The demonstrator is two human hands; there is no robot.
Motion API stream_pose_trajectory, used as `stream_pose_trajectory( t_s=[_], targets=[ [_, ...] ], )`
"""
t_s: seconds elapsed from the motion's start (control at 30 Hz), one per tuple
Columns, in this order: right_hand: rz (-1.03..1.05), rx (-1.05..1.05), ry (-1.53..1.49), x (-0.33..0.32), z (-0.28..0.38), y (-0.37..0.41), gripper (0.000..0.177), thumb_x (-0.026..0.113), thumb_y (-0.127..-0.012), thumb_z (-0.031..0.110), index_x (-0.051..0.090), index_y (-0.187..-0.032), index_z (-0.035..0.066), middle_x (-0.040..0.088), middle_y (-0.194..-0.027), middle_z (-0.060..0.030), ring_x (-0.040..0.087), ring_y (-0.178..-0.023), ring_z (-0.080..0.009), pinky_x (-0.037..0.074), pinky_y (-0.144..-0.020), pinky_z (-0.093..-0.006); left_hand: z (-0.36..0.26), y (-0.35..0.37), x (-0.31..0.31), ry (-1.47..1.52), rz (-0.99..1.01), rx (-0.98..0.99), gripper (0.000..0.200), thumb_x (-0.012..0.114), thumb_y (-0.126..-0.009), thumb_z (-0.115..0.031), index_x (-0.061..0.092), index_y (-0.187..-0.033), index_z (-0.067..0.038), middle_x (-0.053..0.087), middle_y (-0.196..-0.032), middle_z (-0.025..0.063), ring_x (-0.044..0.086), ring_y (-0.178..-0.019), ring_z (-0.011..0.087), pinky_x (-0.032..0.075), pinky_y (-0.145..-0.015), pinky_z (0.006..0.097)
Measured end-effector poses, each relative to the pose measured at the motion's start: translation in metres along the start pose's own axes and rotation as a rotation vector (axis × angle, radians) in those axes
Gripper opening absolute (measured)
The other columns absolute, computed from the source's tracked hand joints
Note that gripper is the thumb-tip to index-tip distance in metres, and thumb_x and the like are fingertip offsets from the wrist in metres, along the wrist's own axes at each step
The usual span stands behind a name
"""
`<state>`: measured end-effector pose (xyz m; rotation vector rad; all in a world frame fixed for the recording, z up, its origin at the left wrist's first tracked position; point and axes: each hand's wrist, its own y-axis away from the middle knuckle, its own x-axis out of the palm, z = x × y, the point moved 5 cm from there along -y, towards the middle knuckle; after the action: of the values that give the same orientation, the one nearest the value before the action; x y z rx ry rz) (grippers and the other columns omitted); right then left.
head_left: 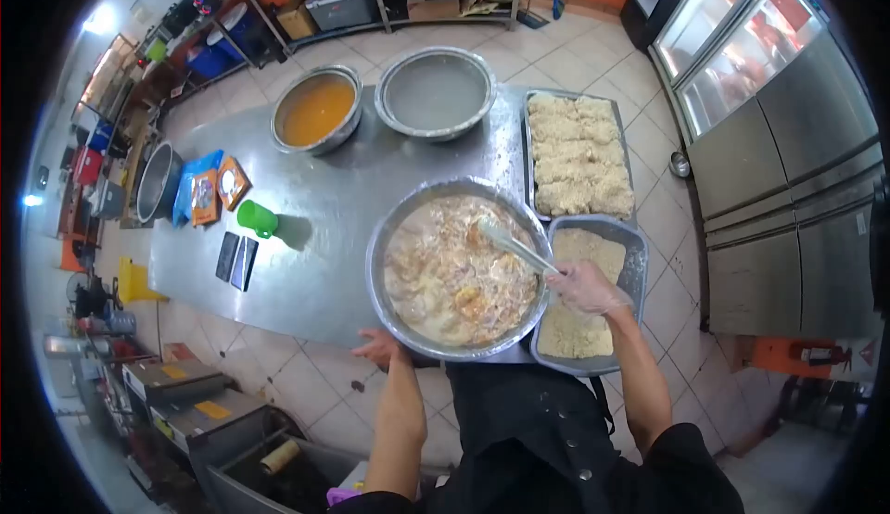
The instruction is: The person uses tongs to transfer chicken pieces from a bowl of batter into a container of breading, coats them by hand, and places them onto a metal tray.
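Note:
My right hand point(591, 288), in a clear glove, is closed round the handle of metal tongs point(521, 250). The tongs' far end dips into a large metal bowl point(378, 303) filled with pale, wet pieces of food in batter point(445, 273). My left hand point(378, 345) is bare, at the lower left of the bowl by the table edge, with its fingers apart; part of it lies against the bowl's side. Beneath my right wrist stands a grey tub point(634, 278) of beige crumbs point(575, 330).
A tray of crumb-coated pieces point(579, 152) lies beyond the tub. Bowls of orange liquid point(318, 111) and greyish liquid point(436, 94) stand at the back. A green cup point(258, 218), packets point(205, 195) and a dark phone-like object point(243, 264) occupy the steel table's point(315, 282) left.

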<state>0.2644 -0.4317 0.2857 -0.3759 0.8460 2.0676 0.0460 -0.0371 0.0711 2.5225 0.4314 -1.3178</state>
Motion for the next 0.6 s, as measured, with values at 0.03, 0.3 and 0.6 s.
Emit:
stream_pose_trajectory(
  t_s=[0.03,0.3,0.6],
  targets=[
    [0.011,0.01,-0.008,-0.004,-0.001,0.005,0.03,0.058,-0.096,0.028,0.071,-0.107,0.004,0.068,-0.082,-0.0253,0.061,-0.069,-0.041,0.05,-0.067,-0.0449,-0.004,-0.002,0.003,-0.002,0.024,-0.019,0.07,0.049,-0.098,-0.051,0.039,-0.144,0.001,0.071,-0.098,0.0289,0.07,-0.087,0.0458,0.054,-0.076,0.0544],
    [-0.476,-0.338,0.551,-0.027,0.057,0.057,0.027,0.061,-0.096,0.027,0.071,-0.101,0.002,0.064,-0.07,-0.0185,0.063,-0.06,-0.036,0.05,-0.059,-0.0475,0.003,-0.008,0.011,-0.054,-0.111,-0.029,0.066,0.054,-0.095,-0.052,0.044,-0.139,-0.005,0.071,-0.095,0.0261,0.07,-0.086,0.0438,0.055,-0.073,0.0532],
    [-0.047,-0.203,0.614,0.033,0.031,0.016,0.028,0.059,-0.094,0.027,0.067,-0.096,0.0,0.068,-0.078,-0.0206,0.067,-0.067,-0.0388,0.055,-0.067,-0.0496,0.001,-0.009,0.019,-0.255,0.012,0.11,0.067,0.051,-0.096,-0.056,0.041,-0.141,-0.007,0.071,-0.092,0.0233,0.07,-0.088,0.0423,0.054,-0.077,0.0527]
  ],
)
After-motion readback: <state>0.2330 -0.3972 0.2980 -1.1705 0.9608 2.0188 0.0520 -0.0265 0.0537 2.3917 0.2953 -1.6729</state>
